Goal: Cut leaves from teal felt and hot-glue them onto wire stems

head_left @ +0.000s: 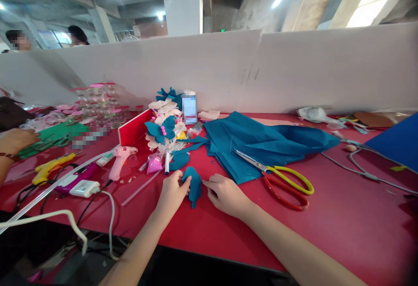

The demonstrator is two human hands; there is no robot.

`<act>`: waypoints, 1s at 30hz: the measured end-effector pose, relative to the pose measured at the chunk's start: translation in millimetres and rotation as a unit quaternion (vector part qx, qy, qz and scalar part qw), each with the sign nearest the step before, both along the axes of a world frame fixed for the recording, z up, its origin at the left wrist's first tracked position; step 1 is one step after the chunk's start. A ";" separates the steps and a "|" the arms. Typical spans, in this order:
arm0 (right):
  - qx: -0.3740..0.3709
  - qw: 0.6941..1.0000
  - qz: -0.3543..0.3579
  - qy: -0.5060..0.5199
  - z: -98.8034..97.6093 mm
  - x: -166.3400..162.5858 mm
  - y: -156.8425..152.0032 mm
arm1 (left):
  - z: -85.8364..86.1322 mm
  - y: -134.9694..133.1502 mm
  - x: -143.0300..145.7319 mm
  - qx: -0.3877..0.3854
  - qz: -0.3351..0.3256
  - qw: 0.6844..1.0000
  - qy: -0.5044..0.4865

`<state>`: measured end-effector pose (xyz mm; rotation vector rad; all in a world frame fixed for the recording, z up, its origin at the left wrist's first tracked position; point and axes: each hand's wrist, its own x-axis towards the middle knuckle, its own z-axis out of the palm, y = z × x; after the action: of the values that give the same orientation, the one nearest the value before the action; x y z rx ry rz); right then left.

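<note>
My left hand (pixel 174 192) is closed, pinching a teal felt piece (pixel 195 186) between thumb and fingers over the red table. The piece is rounded at the top and narrows towards its lower end. Just to its right, my right hand (pixel 227 194) points its index finger at the felt, with the other fingers bent and nothing visible in them. A second teal cutout (pixel 179 159) lies behind my left hand. Beyond my right hand, a large folded teal felt sheet (pixel 248 142) spreads out. Scissors (pixel 266 168) with one yellow and one red handle rest with their blades on the sheet.
Felt flowers (pixel 163 129) stand behind, beside a phone (pixel 189 108). A pink glue gun (pixel 119 162), a yellow glue gun (pixel 54 168) and a charger (pixel 85 188) with cables lie left. Another person's hand (pixel 21 140) is at the far left. A white partition (pixel 209 72) borders the red table (pixel 342 207).
</note>
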<state>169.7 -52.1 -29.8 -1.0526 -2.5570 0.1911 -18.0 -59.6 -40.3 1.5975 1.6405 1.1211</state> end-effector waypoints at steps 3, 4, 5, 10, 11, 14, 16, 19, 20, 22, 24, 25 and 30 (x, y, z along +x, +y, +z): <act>0.000 1.000 -0.001 -0.002 -0.2 0.1 0.6 | -0.2 0.6 -0.3 0.004 -0.003 1.000 0.003; 0.000 1.000 -0.001 -0.002 -0.8 0.2 1.0 | 0.5 0.0 -0.2 0.004 -0.004 1.000 0.005; 0.001 1.000 -0.001 -0.001 -1.6 0.4 1.4 | 1.6 -1.1 0.2 -0.001 -0.003 1.000 0.005; 0.003 1.000 0.002 -0.001 -5.4 1.4 2.4 | 10.0 -14.4 4.4 -0.040 -0.009 0.999 0.011; 0.004 1.000 0.002 0.000 -5.4 1.4 2.3 | 11.1 -17.5 5.4 -0.037 -0.014 0.999 0.022; 0.006 1.000 0.002 0.002 -4.0 0.9 1.8 | 12.4 -23.6 7.7 -0.029 -0.020 0.998 0.048; 0.005 1.000 0.003 0.003 -2.7 0.4 1.6 | 12.3 -24.8 8.5 -0.029 -0.021 0.998 0.055; 0.005 1.000 0.005 0.003 -2.5 0.1 1.8 | 11.5 -24.6 9.2 -0.026 -0.021 0.997 0.063; 0.006 1.000 0.005 0.002 -2.9 0.2 1.8 | 11.1 -24.5 9.4 -0.026 -0.020 0.997 0.063; 0.008 1.000 0.005 0.003 -4.1 0.7 1.8 | 10.1 -24.8 10.1 -0.026 -0.018 0.998 0.060; 0.008 1.000 0.006 0.004 -5.2 1.1 1.5 | 9.0 -25.4 11.1 -0.025 -0.017 0.998 0.056; 0.007 1.000 0.007 0.004 -5.5 1.3 1.3 | 8.5 -25.7 11.6 -0.022 -0.015 0.998 0.057; 0.004 1.000 0.004 0.003 -4.8 0.9 1.8 | 7.1 -26.4 13.8 -0.013 -0.008 0.997 0.070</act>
<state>170.6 -50.3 -34.5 -1.0387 -2.5547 0.1848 -4.1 -86.0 -33.2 1.7025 1.7217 0.9954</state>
